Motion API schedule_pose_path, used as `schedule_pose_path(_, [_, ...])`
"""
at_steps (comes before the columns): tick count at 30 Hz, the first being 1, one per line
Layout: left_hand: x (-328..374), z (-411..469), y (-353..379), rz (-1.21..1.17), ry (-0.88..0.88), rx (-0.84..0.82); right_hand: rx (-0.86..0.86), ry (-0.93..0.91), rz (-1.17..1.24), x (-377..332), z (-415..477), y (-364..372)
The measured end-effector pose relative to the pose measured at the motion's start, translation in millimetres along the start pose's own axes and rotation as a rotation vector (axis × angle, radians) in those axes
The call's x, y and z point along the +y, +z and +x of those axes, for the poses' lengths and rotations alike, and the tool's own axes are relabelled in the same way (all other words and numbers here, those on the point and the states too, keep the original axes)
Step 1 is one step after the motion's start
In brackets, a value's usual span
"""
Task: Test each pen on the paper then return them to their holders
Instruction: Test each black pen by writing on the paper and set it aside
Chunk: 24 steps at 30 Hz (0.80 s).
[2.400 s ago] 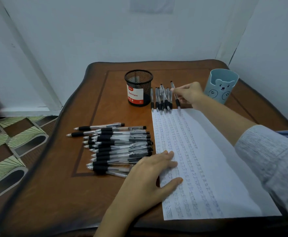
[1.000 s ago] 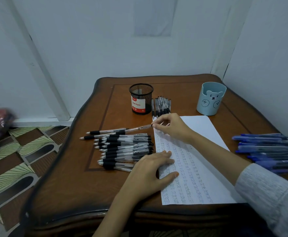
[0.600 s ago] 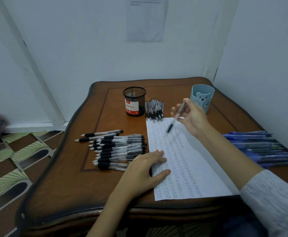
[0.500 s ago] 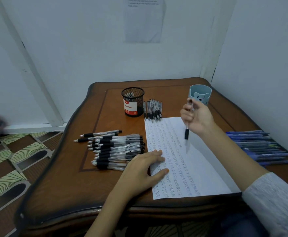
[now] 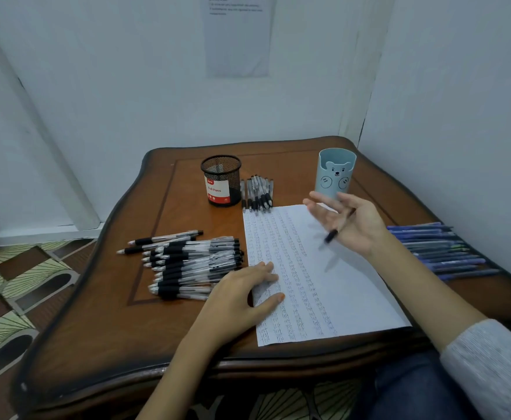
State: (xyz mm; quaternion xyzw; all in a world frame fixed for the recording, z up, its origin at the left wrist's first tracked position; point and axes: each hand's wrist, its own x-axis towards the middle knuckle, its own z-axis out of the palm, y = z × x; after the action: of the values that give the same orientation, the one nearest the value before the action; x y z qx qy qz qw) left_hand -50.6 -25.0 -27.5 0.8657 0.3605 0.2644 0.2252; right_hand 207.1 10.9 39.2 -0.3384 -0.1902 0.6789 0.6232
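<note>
1. Nearest: left hand (image 5: 242, 298), fingers straight and flat across the left edge of the paper (image 5: 333, 292), wrist over the table (image 5: 96, 328); nothing held.
2. Paper lying lengthwise, near to far, with rows of scribbles over its left part.
3. Left of the paper, just beside the left hand: a pile of black pens (image 5: 187, 262) lying side by side.
4. Raised above the paper's far right part: right hand (image 5: 349, 227), fingers spread and only loosely bent, one pen (image 5: 330, 237) caught among them, dark end pointing near-left; exact grip unclear.
5. Along the table's right edge: a row of blue pens (image 5: 439, 247).
6. Farther back: black mesh holder (image 5: 221, 181), a small bunch of pens (image 5: 257, 194) just right of it at the paper's far edge, and a blue bear cup (image 5: 336, 174) beyond the right hand.
</note>
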Motion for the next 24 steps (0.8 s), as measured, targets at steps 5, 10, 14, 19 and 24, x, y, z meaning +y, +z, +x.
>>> schedule_pose_path(5, [0.4,0.1,0.2,0.007,-0.004,-0.006,0.084,0.088,-0.153,5.7,-2.9,-11.7])
schedule_pose_path(10, [0.5,-0.5,-0.4,0.007,-0.004,-0.007,0.157,-0.026,-0.321,17.7,0.8,-15.4])
schedule_pose_path(14, [-0.3,-0.5,0.0,0.009,-0.01,-0.004,0.236,-0.131,-0.271,29.7,4.0,-13.9])
schedule_pose_path(19, [-0.9,0.1,0.5,0.012,-0.016,0.002,0.28,-0.248,-0.634,40.0,3.4,-9.4])
schedule_pose_path(24, [-1.0,-0.5,1.2,0.029,-0.017,-0.001,0.269,-0.451,-0.952,51.2,1.9,-15.1])
